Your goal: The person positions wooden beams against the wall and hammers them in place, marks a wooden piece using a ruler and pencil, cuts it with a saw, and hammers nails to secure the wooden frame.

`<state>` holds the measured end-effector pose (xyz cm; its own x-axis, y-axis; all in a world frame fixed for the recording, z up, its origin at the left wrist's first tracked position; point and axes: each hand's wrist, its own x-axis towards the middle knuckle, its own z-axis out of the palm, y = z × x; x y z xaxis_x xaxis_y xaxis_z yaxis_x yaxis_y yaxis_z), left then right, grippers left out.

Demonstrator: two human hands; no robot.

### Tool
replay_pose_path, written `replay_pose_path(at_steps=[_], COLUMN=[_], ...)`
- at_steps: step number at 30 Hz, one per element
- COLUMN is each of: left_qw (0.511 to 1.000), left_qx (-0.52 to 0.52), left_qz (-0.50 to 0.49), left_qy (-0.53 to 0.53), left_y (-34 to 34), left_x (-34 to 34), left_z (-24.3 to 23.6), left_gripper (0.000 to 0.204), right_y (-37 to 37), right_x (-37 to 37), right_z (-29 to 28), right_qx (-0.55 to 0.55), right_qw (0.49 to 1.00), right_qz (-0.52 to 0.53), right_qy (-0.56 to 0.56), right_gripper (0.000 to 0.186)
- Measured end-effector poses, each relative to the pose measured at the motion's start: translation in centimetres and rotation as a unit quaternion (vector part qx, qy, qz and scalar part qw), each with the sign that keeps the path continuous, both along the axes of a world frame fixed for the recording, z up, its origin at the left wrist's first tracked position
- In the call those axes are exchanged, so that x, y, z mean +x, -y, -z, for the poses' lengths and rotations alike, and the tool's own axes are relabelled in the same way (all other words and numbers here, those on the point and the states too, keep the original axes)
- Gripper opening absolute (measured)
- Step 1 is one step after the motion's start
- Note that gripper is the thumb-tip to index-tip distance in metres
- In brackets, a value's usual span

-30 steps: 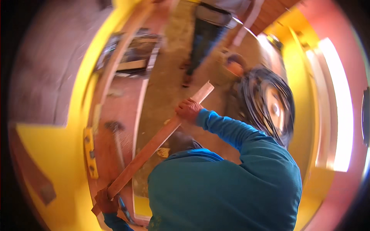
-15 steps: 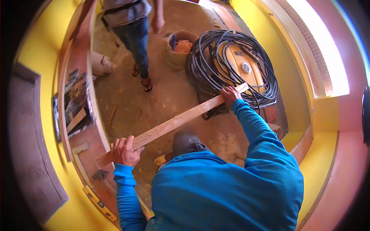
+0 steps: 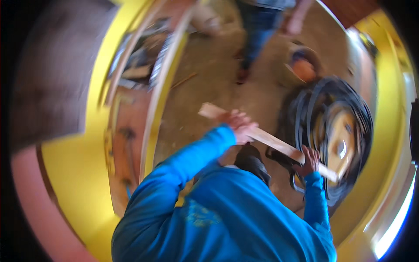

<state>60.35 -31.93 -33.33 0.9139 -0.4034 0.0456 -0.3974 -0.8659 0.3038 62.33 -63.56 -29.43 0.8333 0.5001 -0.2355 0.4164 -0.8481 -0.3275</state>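
Note:
A long, pale wooden plank [image 3: 276, 143] is held across in front of me, its left end higher in the picture than its right. My left hand [image 3: 238, 125] is closed around it near the left end. My right hand [image 3: 309, 160] grips it close to the other end, fingers blurred and partly spread over the wood. Beyond the plank's right end lies a big coil of black cable [image 3: 304, 109] around a yellow case-like object [image 3: 341, 144]; whether the plank touches them I cannot tell. Both my forearms are in blue sleeves.
On the left, a reddish-brown counter [image 3: 126, 107] has an opening with debris in it. A hammer [image 3: 129, 144] and a yellow spirit level [image 3: 109, 150] lie there. A bucket [image 3: 315, 56] with something orange inside stands on the floor. Another person in blue jeans [image 3: 262, 32] stands ahead.
The view has swung left. The plank has turned, its left end rising off the counter area and its right end dropping. Both hands still hold it.

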Motion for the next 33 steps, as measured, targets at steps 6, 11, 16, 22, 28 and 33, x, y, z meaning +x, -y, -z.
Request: replay_pose_path(at_steps=[6,11,16,22,28,33], left_qw=[0.991,0.973,0.727,0.674,0.656,0.683], left_qx=[0.006,-0.119,0.055,0.067,0.043,-0.042], left_qz=[-0.044,-0.187,-0.676,-0.718,-0.750,-0.729], left_qy=[-0.124,-0.059,0.108,-0.163,-0.071,-0.004], left_y=[0.9,-4.5,-17.4,-24.9,-22.9,-15.3], left_x=[-0.7,-7.6,-25.0,-33.1,-31.8,-32.9], left_z=[-0.2,-3.8,-1.8,1.4,-0.3,-5.2], left_gripper=[0.048,0.046,0.051,0.066,0.042,0.027], right_y=[-9.2,-14.6,-23.2,-31.5,-35.1,-35.3], right_x=[2.6,3.3,3.3,1.0,-1.2,-1.1], right_z=[1.9,0.8,-0.7,3.1,10.3,17.0], right_qx=[0.034,0.010,-0.122,-0.239,-0.314,-0.323], right_qw=[0.972,0.919,0.861,0.770,0.704,0.689], right_qz=[-0.185,-0.357,-0.489,-0.590,-0.636,-0.641], right_qy=[-0.138,-0.167,-0.067,-0.048,-0.044,-0.103], right_gripper=[0.069,0.063,0.058,0.054,0.051,0.051])
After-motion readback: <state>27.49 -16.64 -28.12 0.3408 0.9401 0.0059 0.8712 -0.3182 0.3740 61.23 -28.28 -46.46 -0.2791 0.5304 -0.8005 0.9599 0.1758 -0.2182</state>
